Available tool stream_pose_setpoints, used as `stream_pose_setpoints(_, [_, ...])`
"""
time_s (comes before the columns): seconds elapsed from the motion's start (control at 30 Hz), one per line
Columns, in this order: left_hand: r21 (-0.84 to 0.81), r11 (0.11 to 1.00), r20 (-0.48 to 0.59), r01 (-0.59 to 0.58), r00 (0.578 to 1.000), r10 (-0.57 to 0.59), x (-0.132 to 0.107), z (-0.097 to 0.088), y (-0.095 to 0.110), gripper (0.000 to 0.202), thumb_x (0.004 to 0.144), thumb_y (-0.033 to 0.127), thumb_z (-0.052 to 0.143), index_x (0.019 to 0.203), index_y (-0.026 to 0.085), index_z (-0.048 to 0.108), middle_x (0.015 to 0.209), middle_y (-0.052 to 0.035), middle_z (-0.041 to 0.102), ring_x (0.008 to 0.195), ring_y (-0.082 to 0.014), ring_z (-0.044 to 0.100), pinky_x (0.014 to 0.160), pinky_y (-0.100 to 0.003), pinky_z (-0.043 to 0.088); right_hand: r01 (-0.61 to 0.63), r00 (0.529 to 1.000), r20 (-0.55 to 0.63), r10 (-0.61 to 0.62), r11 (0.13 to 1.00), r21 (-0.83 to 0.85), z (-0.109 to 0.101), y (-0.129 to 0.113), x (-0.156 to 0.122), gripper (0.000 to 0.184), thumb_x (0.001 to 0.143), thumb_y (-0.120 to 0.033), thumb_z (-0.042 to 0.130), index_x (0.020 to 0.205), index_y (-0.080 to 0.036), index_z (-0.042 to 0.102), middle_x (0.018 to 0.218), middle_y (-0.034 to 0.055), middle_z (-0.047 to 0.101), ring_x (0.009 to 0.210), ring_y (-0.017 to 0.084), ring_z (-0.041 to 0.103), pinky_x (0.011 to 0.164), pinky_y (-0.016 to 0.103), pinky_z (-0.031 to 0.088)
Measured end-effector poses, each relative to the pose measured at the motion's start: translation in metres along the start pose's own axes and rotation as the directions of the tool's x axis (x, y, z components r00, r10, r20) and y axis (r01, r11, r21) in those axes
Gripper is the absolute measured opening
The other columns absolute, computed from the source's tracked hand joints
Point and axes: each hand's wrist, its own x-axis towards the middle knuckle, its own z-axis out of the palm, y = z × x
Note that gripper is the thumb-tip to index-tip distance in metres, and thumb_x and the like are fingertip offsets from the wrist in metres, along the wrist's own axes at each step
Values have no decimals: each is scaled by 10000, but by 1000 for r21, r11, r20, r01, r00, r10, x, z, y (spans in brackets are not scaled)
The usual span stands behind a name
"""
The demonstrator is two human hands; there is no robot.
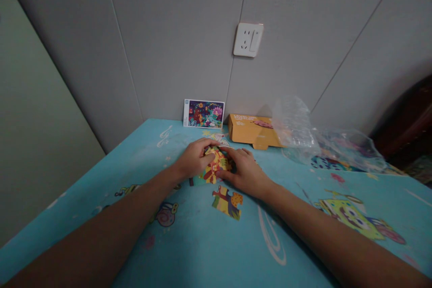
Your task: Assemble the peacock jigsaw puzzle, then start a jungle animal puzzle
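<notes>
Several joined jigsaw puzzle pieces (215, 167), mostly yellow, red and orange, lie on the blue cartoon cloth between my hands. My left hand (195, 157) curls around their left and far edge, thumb resting on top. From the right, my right hand (245, 168) grips the same pieces, with its thumb near the close edge and its index finger at the far edge. Parts of the pieces are hidden under my fingers. Closer to me, apart from both hands, lies a smaller joined puzzle section (228, 202) with green, red and purple parts.
A picture card (204, 114) leans against the grey wall. Beside it lies an orange box (249, 130) with its flap towards me. Crumpled clear plastic wrap (297, 128) sits right of the box. A white socket (248, 39) is on the wall above.
</notes>
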Motion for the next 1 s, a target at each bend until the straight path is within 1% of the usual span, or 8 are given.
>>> stream_pose_setpoints(0.13, [-95,995,-40,3,999,-7,-1,0,4,352,764,201,529,1087,143,656,1121,-77,685,1035,-216,625,964,-336,466,37,998,-42,-37,999,-5,0,1,0,630,764,-387,725,1311,-167,504,1156,122,624,1093,272,549,960,435,364])
stream_pose_setpoints(0.33, [-231,972,-26,31,999,-38,-1,2,0,345,788,237,536,1103,142,641,1041,-79,696,950,-204,647,874,-326,515,122,991,-55,-120,992,32,-2,1,0,547,776,-345,722,1267,-201,526,1120,85,620,1050,243,567,949,396,385])
stream_pose_setpoints(0.43, [-235,971,-21,32,999,-38,-1,3,-1,337,796,236,538,1102,143,643,1013,-75,699,926,-198,648,851,-318,520,135,989,-62,-131,989,65,-2,2,1,529,770,-341,729,1243,-202,537,1137,79,632,1058,237,575,954,388,385])
stream_pose_setpoints(0.63, [-21,1000,-6,18,1000,-18,1,5,-4,276,832,233,517,1043,146,672,1057,-86,699,988,-204,641,932,-341,488,97,994,-58,-92,990,103,-4,1,0,398,816,-299,668,1186,-182,580,1096,75,681,1012,230,615,913,364,408])
stream_pose_setpoints(0.77, [78,997,-24,18,1000,-16,4,4,-9,287,853,250,490,1029,139,689,1062,-91,697,994,-203,640,933,-330,483,43,997,-71,-37,994,97,-5,1,0,307,851,-285,610,1133,-165,618,1030,72,697,947,224,627,873,347,422])
stream_pose_setpoints(0.83, [151,987,-83,51,996,-39,6,1,-15,299,868,255,461,1003,144,703,1052,-90,699,1011,-207,634,948,-332,471,11,996,-84,-4,997,78,-5,2,0,264,860,-284,587,1091,-168,643,1016,70,695,942,223,622,873,346,420])
stream_pose_setpoints(0.9, [252,959,-172,128,981,-85,9,-5,-26,302,868,251,453,981,146,712,1047,-96,701,1040,-222,623,989,-353,442,-24,996,-86,28,999,46,-5,3,0,234,860,-292,580,1040,-172,671,988,71,683,935,223,613,865,349,420])
stream_pose_setpoints(1.0, [356,885,-316,299,930,-187,15,-15,-50,299,813,245,535,1043,140,694,1136,-122,679,1128,-262,586,1066,-395,367,-56,994,-98,56,998,1,-4,3,1,240,853,-301,586,1026,-174,692,966,81,652,947,229,593,871,363,414])
